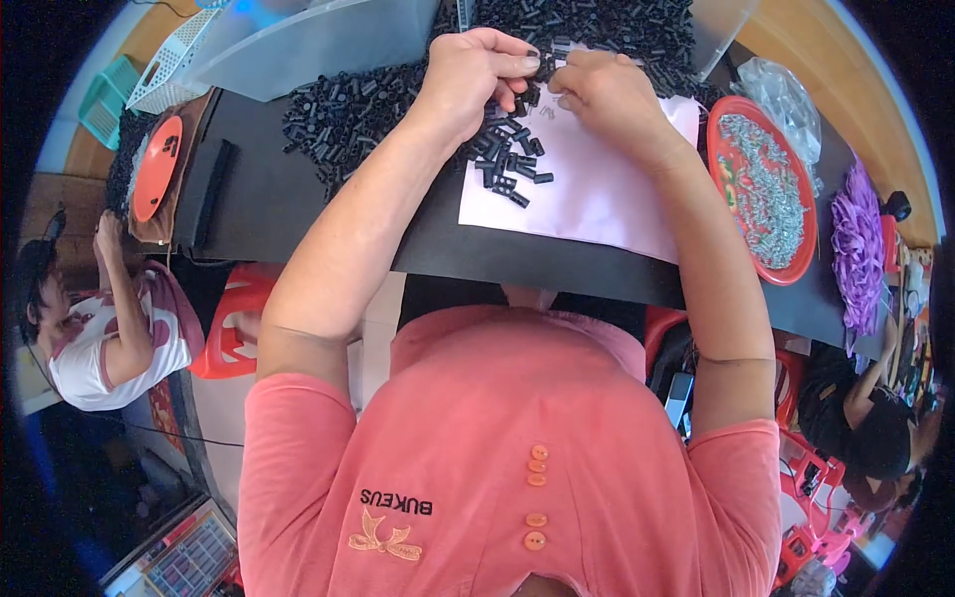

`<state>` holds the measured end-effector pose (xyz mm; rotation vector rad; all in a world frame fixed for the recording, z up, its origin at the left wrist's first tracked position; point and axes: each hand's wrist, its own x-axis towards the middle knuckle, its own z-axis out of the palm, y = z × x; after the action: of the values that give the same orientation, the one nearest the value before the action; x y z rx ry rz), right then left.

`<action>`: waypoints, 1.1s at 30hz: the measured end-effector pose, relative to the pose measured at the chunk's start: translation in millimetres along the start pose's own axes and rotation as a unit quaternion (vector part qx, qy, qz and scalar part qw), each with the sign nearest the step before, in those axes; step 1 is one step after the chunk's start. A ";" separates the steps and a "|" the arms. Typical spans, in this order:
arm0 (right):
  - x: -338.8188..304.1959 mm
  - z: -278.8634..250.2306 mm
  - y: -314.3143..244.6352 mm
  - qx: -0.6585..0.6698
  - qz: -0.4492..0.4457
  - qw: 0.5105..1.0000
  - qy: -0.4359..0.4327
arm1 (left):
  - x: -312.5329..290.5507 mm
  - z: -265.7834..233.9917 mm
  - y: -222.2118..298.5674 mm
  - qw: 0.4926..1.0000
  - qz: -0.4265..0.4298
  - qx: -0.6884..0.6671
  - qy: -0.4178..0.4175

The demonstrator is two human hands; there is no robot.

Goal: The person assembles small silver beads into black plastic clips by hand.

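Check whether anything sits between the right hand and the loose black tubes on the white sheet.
Nothing visible does. The right hand rests on the white sheet, the loose black tubes just to its left; only the left hand is alongside.

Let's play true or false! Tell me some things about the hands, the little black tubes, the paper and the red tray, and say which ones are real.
1. Both hands work close together over the far edge of the white paper. True: the left hand and right hand nearly meet there.
2. The small black tubes on the paper are bright yellow. False: they are black.
3. The red tray sits on the person's right. True.
4. The red tray holds purple ribbons. False: it holds small silvery metal pieces; the purple bundle lies beyond the tray.
5. The left hand fingers pinch black tubes. True.
6. The person wears a blue shirt. False: the shirt is pink.
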<state>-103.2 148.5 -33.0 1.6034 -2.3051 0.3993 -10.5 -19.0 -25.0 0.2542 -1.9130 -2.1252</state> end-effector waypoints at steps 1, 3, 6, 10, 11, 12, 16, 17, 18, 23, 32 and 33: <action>0.5 0.4 -0.2 -0.010 -0.003 1.000 -0.010 | 0.1 -0.7 -0.5 1.000 -0.003 0.002 0.004; 1.0 1.7 -0.8 -0.020 -0.006 1.000 -0.020 | -0.1 -0.4 -0.4 1.000 -0.004 0.002 0.007; 1.7 4.2 -5.4 -0.062 -0.016 0.998 -0.029 | -1.8 1.0 2.6 1.000 -0.003 0.003 0.006; 1.1 8.4 -15.0 -0.120 -0.037 0.992 0.025 | -2.1 2.2 1.3 1.000 0.001 0.013 0.008; 0.8 9.4 -15.5 -0.137 -0.032 0.989 0.036 | -1.8 2.0 0.9 1.000 0.001 0.012 0.008; 0.7 8.8 -14.1 -0.137 -0.033 0.989 0.036 | -1.6 1.6 1.0 1.000 0.003 0.017 0.009; 3.7 2.2 -1.1 -0.013 0.073 0.996 0.045 | -2.7 2.5 1.9 0.998 0.017 0.054 0.008; 5.8 -0.3 1.0 0.072 0.126 0.988 0.060 | -3.4 4.1 2.3 0.998 0.018 0.054 0.009; 6.6 -2.2 1.3 0.072 0.126 0.988 0.060 | -4.6 6.9 2.6 0.997 0.018 0.074 0.006; 7.6 -5.1 -5.9 0.268 0.134 0.950 0.086 | -7.8 11.5 2.1 0.991 0.026 0.129 0.000; 8.0 2.6 1.3 0.439 0.139 0.884 0.084 | -7.0 11.9 -5.3 0.965 0.111 0.237 0.006; 8.0 0.6 0.6 0.439 0.138 0.884 0.083 | -7.4 11.6 -5.4 0.964 0.115 0.241 0.002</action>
<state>-106.5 141.5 -30.4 1.4336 -2.3361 1.7806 -7.5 -5.2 -29.4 0.1201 -2.3065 -1.4930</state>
